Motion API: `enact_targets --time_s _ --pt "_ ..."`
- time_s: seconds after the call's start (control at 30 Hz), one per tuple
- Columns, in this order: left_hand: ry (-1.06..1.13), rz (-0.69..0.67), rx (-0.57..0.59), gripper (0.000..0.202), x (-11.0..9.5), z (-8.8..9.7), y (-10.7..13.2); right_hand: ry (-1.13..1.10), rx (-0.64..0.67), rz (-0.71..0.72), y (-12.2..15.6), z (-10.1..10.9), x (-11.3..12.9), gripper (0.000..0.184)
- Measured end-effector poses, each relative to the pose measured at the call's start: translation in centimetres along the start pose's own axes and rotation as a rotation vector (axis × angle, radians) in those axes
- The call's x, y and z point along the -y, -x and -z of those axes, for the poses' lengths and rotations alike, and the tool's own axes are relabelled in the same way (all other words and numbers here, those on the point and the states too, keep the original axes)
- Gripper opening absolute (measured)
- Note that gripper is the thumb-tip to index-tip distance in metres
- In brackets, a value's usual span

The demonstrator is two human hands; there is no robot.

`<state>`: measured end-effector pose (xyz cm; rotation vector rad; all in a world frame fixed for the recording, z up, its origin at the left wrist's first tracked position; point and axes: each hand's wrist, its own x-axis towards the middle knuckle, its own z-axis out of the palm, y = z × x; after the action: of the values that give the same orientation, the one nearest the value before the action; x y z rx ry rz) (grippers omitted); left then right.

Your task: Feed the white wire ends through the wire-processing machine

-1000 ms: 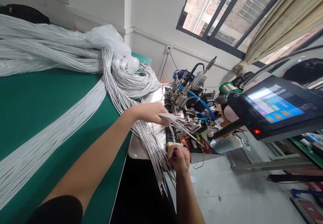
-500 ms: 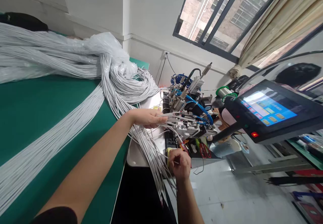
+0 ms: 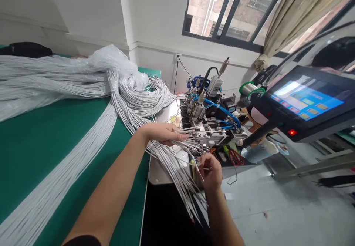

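Observation:
My left hand (image 3: pixel 166 133) is closed around a bunch of thin white cables (image 3: pixel 181 142), whose stripped, dark-tipped ends fan out to the right in front of the machine. Lower and to the right, my right hand (image 3: pixel 211 170) has its fingers curled in a pinch beside those ends. A short bit of white cable shows between its fingers; the rest is hidden. More loose white cables (image 3: pixel 172 164) hang down over the edge of the white machine base (image 3: pixel 161 175), between my two forearms.
A bench machine (image 3: pixel 205 109) with blue air tubes stands ahead. Its touch screen (image 3: pixel 307 98) juts in at right, beside a wire spool (image 3: pixel 251 90). Long cable bundles (image 3: pixel 69 157) and plastic wrapping (image 3: pixel 111 59) lie on the green table (image 3: pixel 33 127). Red-handled scissors (image 3: pixel 235 158) lie beyond my right hand.
My right hand has come up closer to the cable ends at my left hand. The left hand keeps its hold on the bunch. The whole view has shifted slightly.

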<state>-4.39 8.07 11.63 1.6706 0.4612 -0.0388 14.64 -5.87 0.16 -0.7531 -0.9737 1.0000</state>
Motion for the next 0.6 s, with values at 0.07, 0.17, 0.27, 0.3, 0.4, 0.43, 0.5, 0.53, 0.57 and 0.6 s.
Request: enact_targets --time_s 0.07,0.17,0.27,0.3,0.4,0.43,0.5,0.53,0.57,0.6 --pt "-0.036 0.018 0.015 0.055 -0.2 -0.1 0.0 -0.019 0.019 0.010 -0.1 -0.1 0.0 0.037" --pt "-0.116 0.031 0.048 0.053 -0.4 -0.2 -0.1 0.012 0.026 0.011 -0.2 -0.3 0.0 0.041" --pt "-0.182 0.038 0.079 0.051 -0.5 -0.3 -0.3 0.029 0.012 -0.018 -0.2 -0.5 0.0 0.043" --pt "-0.200 0.042 0.088 0.050 -0.6 -0.4 -0.3 0.034 0.005 -0.026 -0.2 -0.5 0.0 0.043" --pt "-0.238 0.047 0.107 0.046 -0.8 -0.7 -0.4 0.068 -0.001 -0.050 0.0 -0.2 -0.3 0.041" --pt "-0.256 0.045 0.116 0.045 -0.9 -0.7 -0.4 0.086 0.006 -0.059 0.1 0.0 -0.4 0.041" --pt "-0.298 0.039 0.131 0.044 -1.0 -0.8 -0.4 0.127 0.024 -0.067 0.3 0.4 -0.7 0.039" --pt "-0.317 0.039 0.134 0.044 -1.1 -0.8 -0.4 0.146 0.033 -0.065 0.5 0.6 -0.8 0.039" --pt "-0.332 0.039 0.134 0.044 -1.1 -0.8 -0.4 0.158 0.040 -0.064 0.6 0.8 -0.9 0.039" --pt "-0.342 0.039 0.131 0.044 -1.1 -0.8 -0.4 0.158 0.040 -0.061 0.7 1.0 -1.1 0.039"
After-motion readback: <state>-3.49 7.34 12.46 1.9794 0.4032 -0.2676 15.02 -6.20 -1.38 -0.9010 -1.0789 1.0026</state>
